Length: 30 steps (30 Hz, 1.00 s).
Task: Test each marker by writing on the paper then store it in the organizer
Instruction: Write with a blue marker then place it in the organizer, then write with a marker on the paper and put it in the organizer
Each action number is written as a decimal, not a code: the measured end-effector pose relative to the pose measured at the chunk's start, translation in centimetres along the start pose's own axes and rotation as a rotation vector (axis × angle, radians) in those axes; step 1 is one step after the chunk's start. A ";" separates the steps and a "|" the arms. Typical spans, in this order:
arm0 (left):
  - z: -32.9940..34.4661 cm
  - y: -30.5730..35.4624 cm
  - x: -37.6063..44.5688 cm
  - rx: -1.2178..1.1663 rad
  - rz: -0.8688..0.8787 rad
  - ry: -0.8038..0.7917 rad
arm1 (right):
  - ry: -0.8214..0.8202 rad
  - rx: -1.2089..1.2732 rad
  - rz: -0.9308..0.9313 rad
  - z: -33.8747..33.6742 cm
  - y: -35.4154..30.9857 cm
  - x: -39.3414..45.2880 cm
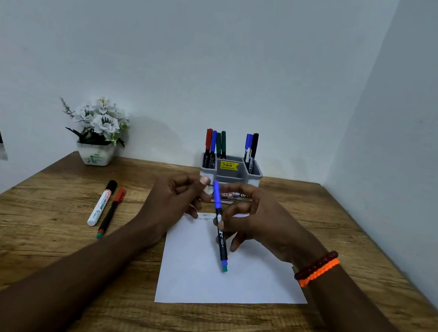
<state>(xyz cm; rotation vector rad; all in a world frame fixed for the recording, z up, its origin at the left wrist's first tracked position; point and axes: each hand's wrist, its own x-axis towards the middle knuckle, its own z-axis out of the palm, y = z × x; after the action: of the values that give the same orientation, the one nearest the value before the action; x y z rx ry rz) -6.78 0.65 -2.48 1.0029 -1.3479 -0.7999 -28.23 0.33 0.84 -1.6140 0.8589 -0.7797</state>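
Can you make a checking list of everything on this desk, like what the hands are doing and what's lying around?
Surface: wooden table, bare grain showing.
Job's things: blue marker capped, held over the paper, which bears zigzag scribbles; organizer holds six markers upright; white marker and red-capped marker lie left of the paper.
Clutter: flower pot at the back left.
Hands: right hand pinches the blue marker; left hand is curled by its cap.
Cables: nothing seen.
Surroundings: pale walls.
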 end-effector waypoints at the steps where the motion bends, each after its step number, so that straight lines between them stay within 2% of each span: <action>1: -0.1 -0.2 0.1 0.065 0.012 0.013 | 0.008 0.019 -0.009 -0.1 0.0 0.1; 4: -0.7 -1.7 0.5 0.410 0.092 0.024 | 0.086 -0.005 -0.053 -0.6 -0.2 0.6; 6: -1.0 -2.4 0.8 0.520 0.073 0.034 | 0.167 -0.072 -0.096 -0.9 -0.9 1.3; 12: -0.5 -2.8 0.8 0.619 0.083 -0.056 | 0.380 -0.221 -0.263 -2.1 -5.1 5.5; 19: -0.5 -2.7 0.8 0.640 0.074 -0.078 | 0.632 -0.445 -0.461 -1.9 -8.7 12.4; 23: -0.5 -2.6 0.7 0.629 0.068 -0.089 | 0.664 -0.518 -0.467 -1.4 -8.1 15.4; 30: -0.5 -2.5 0.6 0.616 0.063 -0.098 | 0.575 -0.630 -0.396 -0.5 -4.2 17.2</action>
<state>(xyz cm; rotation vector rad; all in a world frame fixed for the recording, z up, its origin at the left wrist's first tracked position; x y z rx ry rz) -6.04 -0.80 -4.53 1.3973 -1.7518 -0.3865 -19.11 -13.97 5.98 -2.1967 1.2993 -1.3933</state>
